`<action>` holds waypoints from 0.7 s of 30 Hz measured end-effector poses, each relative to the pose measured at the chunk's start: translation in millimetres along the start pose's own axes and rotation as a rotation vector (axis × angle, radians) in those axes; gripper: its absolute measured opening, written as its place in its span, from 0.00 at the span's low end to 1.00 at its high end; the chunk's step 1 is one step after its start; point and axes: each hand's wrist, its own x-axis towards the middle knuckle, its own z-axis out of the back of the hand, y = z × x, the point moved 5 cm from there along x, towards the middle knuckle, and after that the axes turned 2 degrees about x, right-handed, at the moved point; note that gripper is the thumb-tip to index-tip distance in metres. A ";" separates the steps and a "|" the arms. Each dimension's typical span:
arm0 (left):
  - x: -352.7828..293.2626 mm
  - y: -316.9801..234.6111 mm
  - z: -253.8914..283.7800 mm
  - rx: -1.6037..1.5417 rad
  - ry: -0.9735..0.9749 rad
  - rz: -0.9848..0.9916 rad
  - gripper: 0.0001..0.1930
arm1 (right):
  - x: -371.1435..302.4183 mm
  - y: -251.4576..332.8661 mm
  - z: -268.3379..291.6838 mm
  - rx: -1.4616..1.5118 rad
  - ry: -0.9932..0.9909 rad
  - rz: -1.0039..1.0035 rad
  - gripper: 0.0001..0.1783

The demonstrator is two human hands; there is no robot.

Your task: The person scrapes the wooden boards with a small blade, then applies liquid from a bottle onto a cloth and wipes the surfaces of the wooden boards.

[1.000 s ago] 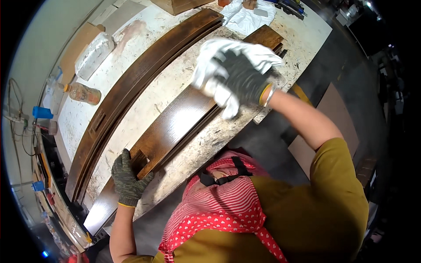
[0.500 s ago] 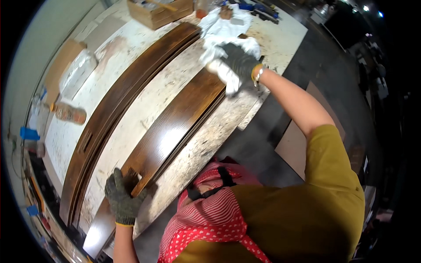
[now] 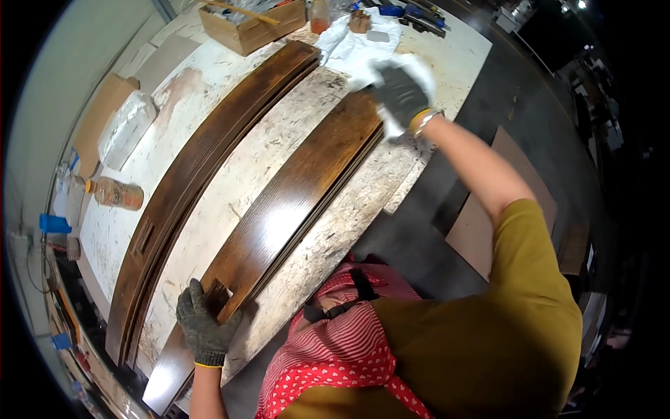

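A brown stained wooden board point(image 3: 286, 192) with a glossy face lies slantwise on the worktable. My left hand point(image 3: 206, 328), in a dark grey glove, is closed around its near part beside a cut notch point(image 3: 218, 293). The thumb and fingers lie on either side there. At the board's far end my right hand point(image 3: 399, 94), gloved too and slightly blurred, grips a white cloth point(image 3: 421, 70). Part of that cloth hangs by the board's edge. A second, curved brown wooden piece point(image 3: 202, 153) with a slot rests to the left, apart from both hands.
The white, stained worktable point(image 3: 335, 244) bears a plastic bottle point(image 3: 115, 193), a clear-wrapped block point(image 3: 127, 129) and a cardboard box point(image 3: 255, 31). Another white cloth point(image 3: 356, 45) lies at the back near several tools point(image 3: 415, 17). A cardboard sheet point(image 3: 481, 230) is on the floor to the right.
My right hand has moved a little to the right with the cloth, baring more of the board's far end. My left hand keeps its place on the board; the view has shifted slightly.
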 end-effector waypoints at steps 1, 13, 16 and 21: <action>3.7 -1.1 -0.4 -0.001 0.006 0.004 0.55 | -9.9 -38.6 -7.3 -0.064 0.086 -0.308 0.33; 2.8 2.9 0.9 -0.041 -0.045 -0.049 0.54 | 41.6 93.8 16.1 0.332 0.635 -0.177 0.11; -6.0 4.9 5.1 -0.060 -0.024 -0.024 0.54 | 35.2 116.9 36.7 0.453 0.615 -0.119 0.21; 1.0 3.0 1.3 -0.140 0.039 -0.002 0.54 | 12.6 -21.1 -5.1 -0.001 0.467 -0.498 0.34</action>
